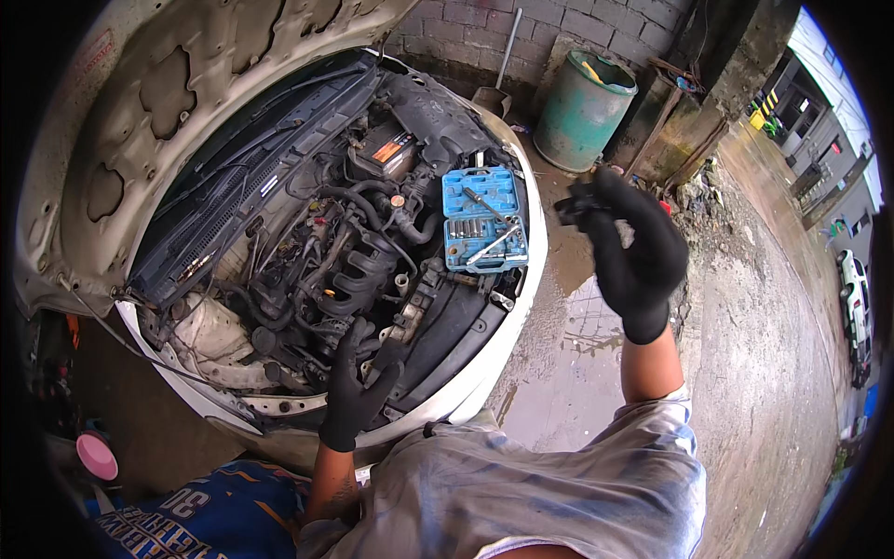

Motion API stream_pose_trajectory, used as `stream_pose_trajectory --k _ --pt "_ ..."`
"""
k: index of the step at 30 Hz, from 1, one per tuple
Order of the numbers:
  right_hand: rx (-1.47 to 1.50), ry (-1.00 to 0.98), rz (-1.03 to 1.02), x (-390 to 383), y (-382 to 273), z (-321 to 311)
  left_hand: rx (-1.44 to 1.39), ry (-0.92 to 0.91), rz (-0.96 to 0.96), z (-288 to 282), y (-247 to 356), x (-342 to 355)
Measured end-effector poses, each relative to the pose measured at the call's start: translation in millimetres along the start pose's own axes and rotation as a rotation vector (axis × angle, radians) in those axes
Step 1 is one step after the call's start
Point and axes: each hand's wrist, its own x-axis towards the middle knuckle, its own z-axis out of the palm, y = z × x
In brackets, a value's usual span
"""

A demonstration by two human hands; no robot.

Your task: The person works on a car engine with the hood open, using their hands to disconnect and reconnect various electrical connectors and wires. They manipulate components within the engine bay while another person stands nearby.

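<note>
My left hand (357,391), in a black glove, reaches over the front edge of an uncovered car engine (349,279). Its fingers are spread, and no held thing shows in it. Off to the right of the car, my right hand (641,256), also gloved in black, is raised with the fingers pinched on a small dark part (579,207). That part is blurred, so its kind cannot be made out. A blue socket set case (453,193) lies unfolded on the car's front, with several sockets (466,228) and a ratchet (484,203) inside.
The raised hood (121,121) slants over the left side. A battery (380,154) sits deep in the bay. Beyond the car stand a green drum (582,116) and a long-handled dustpan (494,98). Wet concrete (568,373) lies at right; blue printed cloth (209,512) shows lower left.
</note>
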Motion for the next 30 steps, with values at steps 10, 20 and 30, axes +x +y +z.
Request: stream_pose_trajectory --k 10,20,30 --pt "-1.286 0.072 0.515 119.4 193.8 -147.7 -0.146 0.07 -0.253 -28.6 -59.4 -14.5" --pt "-0.616 -0.597 0.795 -136.5 305.4 0.6 -0.056 0.078 -0.304 -32.0 -88.1 -37.3" --pt "-0.198 -0.653 0.531 -363.7 133.0 181.0 -0.112 0.056 -0.501 -30.0 -118.6 -41.5"
